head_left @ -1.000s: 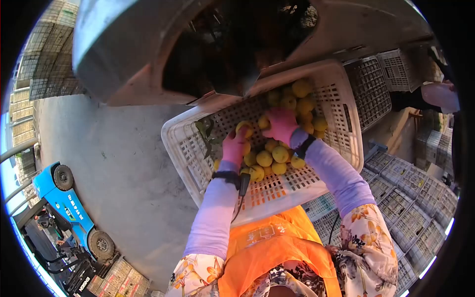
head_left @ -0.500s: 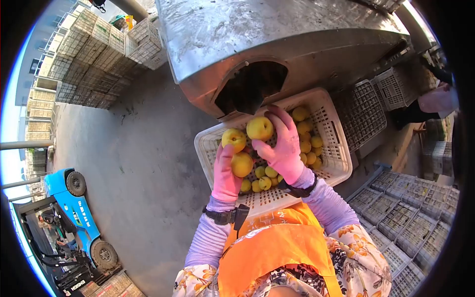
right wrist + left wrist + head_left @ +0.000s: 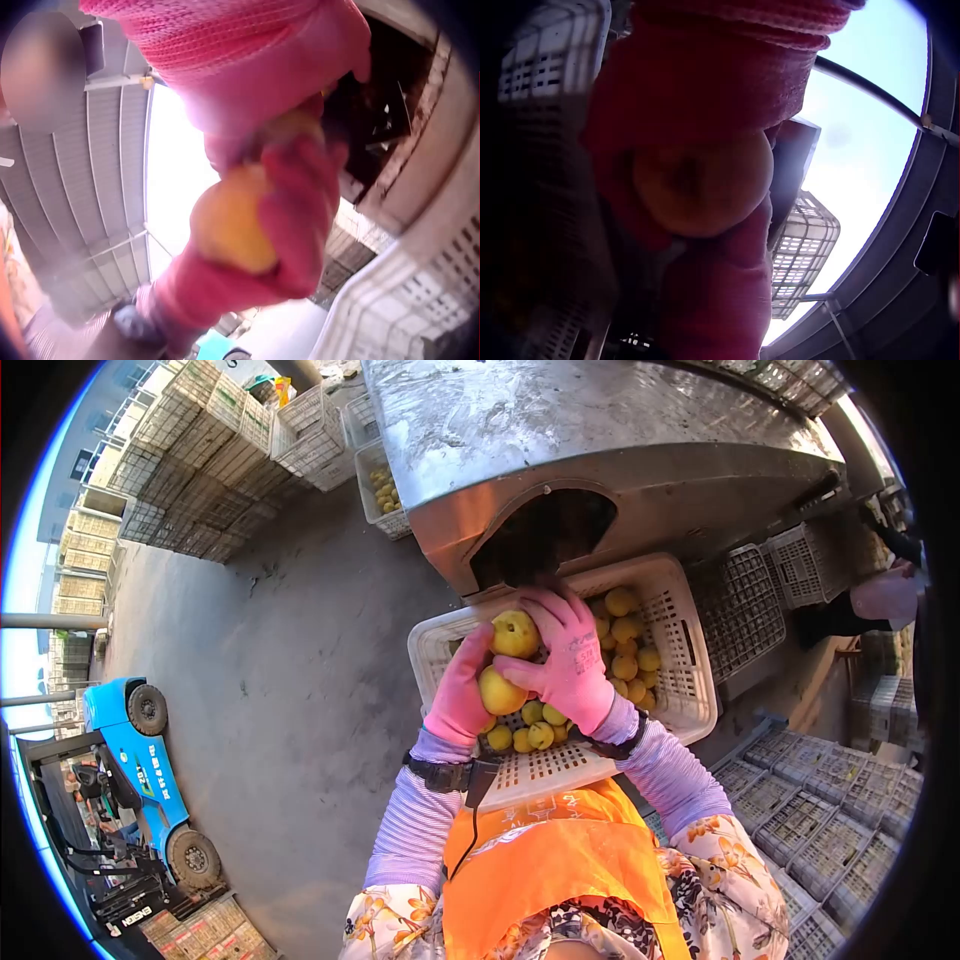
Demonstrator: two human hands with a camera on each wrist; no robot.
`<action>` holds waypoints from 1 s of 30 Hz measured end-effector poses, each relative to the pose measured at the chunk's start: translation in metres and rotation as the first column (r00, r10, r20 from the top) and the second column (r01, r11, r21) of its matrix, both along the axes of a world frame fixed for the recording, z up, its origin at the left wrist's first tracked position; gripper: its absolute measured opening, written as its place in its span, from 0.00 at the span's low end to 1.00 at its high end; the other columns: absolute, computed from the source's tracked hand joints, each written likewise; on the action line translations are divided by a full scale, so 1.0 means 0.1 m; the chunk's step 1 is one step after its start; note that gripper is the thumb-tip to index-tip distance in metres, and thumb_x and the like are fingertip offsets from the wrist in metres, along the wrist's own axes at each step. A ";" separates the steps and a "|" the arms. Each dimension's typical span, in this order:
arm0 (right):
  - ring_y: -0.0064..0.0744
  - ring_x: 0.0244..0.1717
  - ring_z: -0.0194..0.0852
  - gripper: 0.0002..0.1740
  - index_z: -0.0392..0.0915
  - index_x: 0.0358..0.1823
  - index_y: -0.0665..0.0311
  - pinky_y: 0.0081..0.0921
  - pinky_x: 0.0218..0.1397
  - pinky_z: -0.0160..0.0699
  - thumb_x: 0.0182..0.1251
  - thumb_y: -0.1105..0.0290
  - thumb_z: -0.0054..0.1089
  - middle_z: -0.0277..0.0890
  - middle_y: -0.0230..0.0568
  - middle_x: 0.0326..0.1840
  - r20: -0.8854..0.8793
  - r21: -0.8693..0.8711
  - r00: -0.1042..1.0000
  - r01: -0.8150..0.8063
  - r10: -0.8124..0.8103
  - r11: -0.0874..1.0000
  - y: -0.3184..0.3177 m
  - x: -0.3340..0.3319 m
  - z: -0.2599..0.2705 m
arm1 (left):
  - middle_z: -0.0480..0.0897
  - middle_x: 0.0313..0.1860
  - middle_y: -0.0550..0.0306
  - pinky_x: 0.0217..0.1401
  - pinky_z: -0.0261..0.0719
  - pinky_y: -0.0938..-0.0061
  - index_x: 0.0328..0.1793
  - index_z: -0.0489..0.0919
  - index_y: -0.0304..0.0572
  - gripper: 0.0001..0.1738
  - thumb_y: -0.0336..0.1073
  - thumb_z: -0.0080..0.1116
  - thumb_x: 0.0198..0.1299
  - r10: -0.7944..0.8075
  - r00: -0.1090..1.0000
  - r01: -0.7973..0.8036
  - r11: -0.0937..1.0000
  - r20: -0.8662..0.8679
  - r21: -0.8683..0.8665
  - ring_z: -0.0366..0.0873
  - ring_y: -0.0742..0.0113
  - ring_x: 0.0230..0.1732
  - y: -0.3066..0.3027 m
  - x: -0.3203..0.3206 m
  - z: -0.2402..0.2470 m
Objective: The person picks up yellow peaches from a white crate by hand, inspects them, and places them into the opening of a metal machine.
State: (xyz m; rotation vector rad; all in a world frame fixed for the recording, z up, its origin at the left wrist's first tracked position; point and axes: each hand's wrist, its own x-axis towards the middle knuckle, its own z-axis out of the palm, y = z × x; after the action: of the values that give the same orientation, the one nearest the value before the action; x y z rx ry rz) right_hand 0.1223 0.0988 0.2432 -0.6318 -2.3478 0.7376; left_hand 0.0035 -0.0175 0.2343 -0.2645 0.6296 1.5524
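Both hands wear pink gloves and meet above a white plastic crate. The left hand grips two yellow peaches from the left, one stacked above the other in the head view. At the upper peach, the right hand curls its fingers close against the far side. Its thumb lies across the lower peach. From the right wrist, a yellow peach shows within the left hand's fingers. More peaches lie in the crate below, partly covered by the hands.
A metal machine with a dark opening overhangs the crate's far side. Another crate stands to the right, and stacked crates lie lower right. A blue forklift stands at left. Another person's sleeve shows at right.
Both hands rose out of the crate with peaches and then came together. The right hand moved left, closing against the left hand's peaches. The head view tilted up, bringing more of the machine into sight.
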 end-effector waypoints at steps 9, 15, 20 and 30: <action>0.67 0.70 0.65 0.41 0.75 0.64 0.69 0.56 0.73 0.66 0.55 0.48 0.74 0.71 0.58 0.70 -0.088 0.141 0.955 0.293 -0.283 0.946 0.85 -0.66 -0.65 | 0.79 0.68 0.46 0.72 0.73 0.42 0.72 0.72 0.38 0.28 0.51 0.44 0.79 0.157 0.923 -0.094 0.977 -0.352 0.189 0.76 0.49 0.69 -0.10 0.05 -0.40; 0.63 0.72 0.63 0.48 0.74 0.65 0.68 0.55 0.71 0.66 0.45 0.48 0.78 0.70 0.55 0.70 0.011 0.015 0.994 0.107 -0.108 0.994 -0.01 0.15 0.09 | 0.79 0.69 0.49 0.78 0.68 0.55 0.70 0.74 0.40 0.27 0.52 0.42 0.81 0.148 0.987 -0.162 0.924 0.067 0.347 0.74 0.51 0.71 0.12 0.11 -0.31; 0.65 0.73 0.61 0.47 0.74 0.65 0.67 0.57 0.72 0.64 0.45 0.48 0.78 0.69 0.55 0.70 -0.039 -0.019 0.948 0.316 -0.316 0.949 0.00 -0.12 -0.27 | 0.79 0.69 0.50 0.75 0.69 0.57 0.68 0.75 0.41 0.24 0.49 0.45 0.80 0.241 0.956 -0.286 0.891 0.167 0.353 0.74 0.53 0.70 0.17 0.20 -0.65; 0.53 0.69 0.67 0.33 0.78 0.59 0.62 0.50 0.70 0.65 0.56 0.51 0.72 0.74 0.47 0.66 -0.070 0.250 0.980 0.198 -0.187 0.948 0.52 -0.27 -0.44 | 0.66 0.78 0.41 0.75 0.65 0.45 0.81 0.66 0.52 0.39 0.47 0.58 0.62 -0.899 -0.392 0.085 0.177 -0.196 -0.981 0.62 0.41 0.79 -0.41 0.32 -2.27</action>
State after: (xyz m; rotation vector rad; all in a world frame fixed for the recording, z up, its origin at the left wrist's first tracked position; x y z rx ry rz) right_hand 0.0957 0.1505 0.1987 -0.7083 -2.2501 0.3500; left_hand 0.0355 -0.0583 0.0068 0.7760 2.0306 -0.1910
